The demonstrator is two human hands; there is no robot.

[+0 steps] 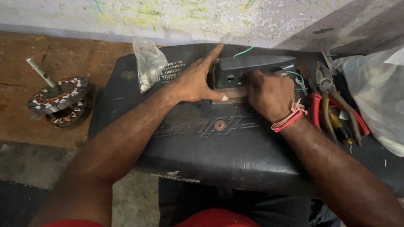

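Squarely at the far middle of the black padded seat cushion (219, 147) lies a clothes iron (248, 69), tipped on its side so that its dark grey body faces up and a paler, brownish edge of the sole shows along the near side. Its shell is smooth and tapers toward the right; a small round hole sits in the grey face near the left end. Thin green wires (294, 77) curl out behind and to the right of it.

Both hands are on the iron. The left hand (198, 82) is spread flat against its left end, index finger pointing up along the edge and thumb stretched along the near side, bracing rather than clasping. The right hand (269, 94) is closed into a fist over the iron's right part; what the fingers grip there is hidden. A red thread band (288, 120) circles that wrist.

A small rust-coloured washer (219, 125) rests on the cushion just in front of the iron. A clear plastic bag (149, 65) of small parts stands to the left, and red-handled pliers (326, 96) lie to the right. On the brown counter (63, 54), well to the left, sits a wound motor stator (61, 101).
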